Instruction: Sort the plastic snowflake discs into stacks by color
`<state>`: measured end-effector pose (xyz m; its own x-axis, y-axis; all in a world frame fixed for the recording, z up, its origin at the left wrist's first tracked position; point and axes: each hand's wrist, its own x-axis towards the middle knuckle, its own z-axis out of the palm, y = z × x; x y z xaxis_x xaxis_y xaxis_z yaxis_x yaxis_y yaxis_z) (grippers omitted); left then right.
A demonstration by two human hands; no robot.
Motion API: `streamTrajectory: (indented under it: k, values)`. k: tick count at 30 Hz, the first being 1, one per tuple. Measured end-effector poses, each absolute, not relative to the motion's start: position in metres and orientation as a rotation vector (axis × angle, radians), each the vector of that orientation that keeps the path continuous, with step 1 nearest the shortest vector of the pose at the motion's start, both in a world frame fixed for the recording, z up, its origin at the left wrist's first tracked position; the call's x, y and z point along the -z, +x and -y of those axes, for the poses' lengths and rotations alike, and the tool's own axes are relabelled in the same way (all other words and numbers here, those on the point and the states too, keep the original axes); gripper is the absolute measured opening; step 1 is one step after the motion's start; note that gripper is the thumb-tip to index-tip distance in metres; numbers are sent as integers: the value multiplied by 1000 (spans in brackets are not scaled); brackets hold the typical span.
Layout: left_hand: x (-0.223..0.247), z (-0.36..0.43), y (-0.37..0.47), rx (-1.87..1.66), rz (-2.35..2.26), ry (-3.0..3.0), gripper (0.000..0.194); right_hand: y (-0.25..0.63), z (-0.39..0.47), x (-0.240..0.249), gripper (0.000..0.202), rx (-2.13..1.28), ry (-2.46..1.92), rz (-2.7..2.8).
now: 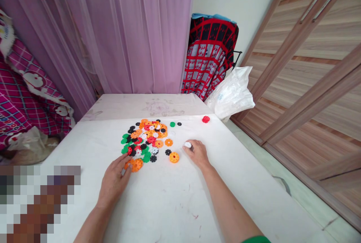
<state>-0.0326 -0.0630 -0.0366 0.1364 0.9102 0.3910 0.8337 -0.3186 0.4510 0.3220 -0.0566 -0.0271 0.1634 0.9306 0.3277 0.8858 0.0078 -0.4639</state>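
My right hand [198,153] pinches white notched plastic discs [187,144], perhaps a small stack, just above the table right of the pile. At the near left edge of the pile, my left hand [116,173] has its thumb and fingers apart, touching or just over orange notched discs [137,165]. Mixed orange, red, white, black and green discs form the pile [149,135]. Between my hands lie a thick orange disc or stack [174,157] and a black disc [168,152]. Part of the pile under my left fingers is hidden.
A red stack [205,119] lies at the table's far right, with a green stack [172,124] and a black disc [179,124] nearer the pile. The white cloth [169,205] covers the table. A white plastic bag [232,94] stands beside its right edge, before a wooden wardrobe [304,66].
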Motion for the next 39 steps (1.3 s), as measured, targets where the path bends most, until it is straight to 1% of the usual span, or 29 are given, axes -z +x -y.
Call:
streamTrajectory:
  k: [5, 11, 17, 25, 34, 39]
  values:
    - [36, 63, -32, -957, -1754, 2281, 42, 320, 56, 25, 20, -74, -1903, 1709]
    - [35, 64, -32, -948, -1756, 2270, 42, 321, 61, 26, 35, -53, -1982, 1659]
    - [35, 63, -33, -959, -1756, 2273, 39, 322, 63, 25, 32, -85, -2078, 1716]
    - [35, 63, -32, -956, -1741, 2288, 42, 322, 61, 25, 23, -63, -2079, 1718]
    - [32, 64, -31, -948, -1742, 2274, 42, 325, 58, 30, 24, -8, -2079, 1652]
    - [34, 65, -32, -956, -1747, 2289, 41, 333, 43, 28, 24, 16, -2131, 1585]
